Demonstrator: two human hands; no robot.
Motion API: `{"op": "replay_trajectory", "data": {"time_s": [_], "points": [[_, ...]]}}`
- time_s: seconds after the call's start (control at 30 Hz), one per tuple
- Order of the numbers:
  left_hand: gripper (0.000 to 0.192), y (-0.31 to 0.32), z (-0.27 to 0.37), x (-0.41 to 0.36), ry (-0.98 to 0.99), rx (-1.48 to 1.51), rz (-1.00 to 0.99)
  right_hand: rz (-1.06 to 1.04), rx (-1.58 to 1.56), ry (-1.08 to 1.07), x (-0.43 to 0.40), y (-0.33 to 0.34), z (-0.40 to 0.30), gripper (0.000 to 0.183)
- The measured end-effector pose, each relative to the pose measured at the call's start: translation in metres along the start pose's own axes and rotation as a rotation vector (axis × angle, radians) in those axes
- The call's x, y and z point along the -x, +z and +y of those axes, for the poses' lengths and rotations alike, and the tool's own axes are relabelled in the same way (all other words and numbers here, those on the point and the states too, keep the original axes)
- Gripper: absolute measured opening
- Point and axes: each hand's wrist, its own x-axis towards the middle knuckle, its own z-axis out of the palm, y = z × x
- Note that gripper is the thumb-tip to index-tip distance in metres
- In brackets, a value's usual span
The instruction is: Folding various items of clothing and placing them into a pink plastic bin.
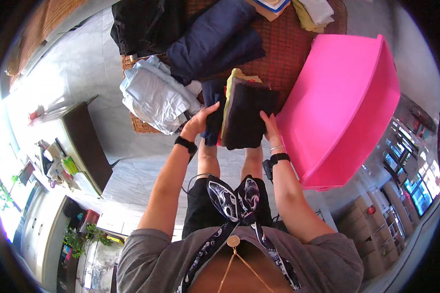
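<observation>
Between my two hands is a stack of folded clothes: a dark navy garment (211, 110) on the left, then thin yellow (237, 75) and red edges, and a black folded garment (249, 117) on the right. My left hand (199, 122) grips the navy side, its thumb in front. At the black garment's right edge, my right hand (271, 128) holds on with the thumb showing. The other fingers are mostly hidden behind the cloth. Just right of my right hand stands a large pink plastic bin (333, 84).
A woven brown mat surface (282, 51) lies ahead. It bears a light blue folded shirt pile (156, 95), folded navy cloth (216, 40), black cloth (146, 27) and yellow and white cloths (315, 14). A dark-sided cabinet (90, 143) stands at left on the grey tiled floor (132, 172).
</observation>
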Motion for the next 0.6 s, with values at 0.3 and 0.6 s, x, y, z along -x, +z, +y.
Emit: {"op": "replay_trajectory", "data": {"time_s": [0.3,0.6], "points": [[0.079,0.015,0.034,0.078,0.101,0.29,-0.337,-0.036,-0.273,0.077,0.057,0.011,-0.017,0.045],[0.071,-0.006,0.039,0.12,0.603,0.079,0.372,-0.555,0.066,-0.229,0.151,0.067,-0.119,0.091]]}}
